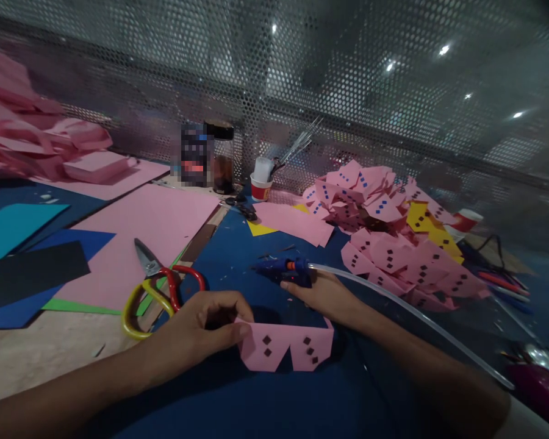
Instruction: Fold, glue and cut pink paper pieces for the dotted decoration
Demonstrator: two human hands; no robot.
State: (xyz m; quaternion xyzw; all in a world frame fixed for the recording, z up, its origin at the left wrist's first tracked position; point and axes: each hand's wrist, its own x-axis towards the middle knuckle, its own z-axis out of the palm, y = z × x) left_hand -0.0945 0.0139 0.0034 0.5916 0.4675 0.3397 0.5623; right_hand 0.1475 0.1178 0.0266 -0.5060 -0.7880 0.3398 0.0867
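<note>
Here, cup label [260,191] illegible, blue tabletop [238,405], perforated wall [201,67]; your left hand [208,323] pinches pink paper [283,335], your right hand [327,299] grips a glue gun [277,268].

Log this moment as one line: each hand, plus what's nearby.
left hand: holding pink paper piece | right hand: holding blue glue gun | nearby: red-and-yellow-handled scissors

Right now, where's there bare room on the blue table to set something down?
Mostly bare: the table on your side of the card in your left hand, and a smaller patch between the scissors and the glue gun. It's crowded right of the glue gun, by the pink pile, and left of the scissors, where sheets overlap.
</note>
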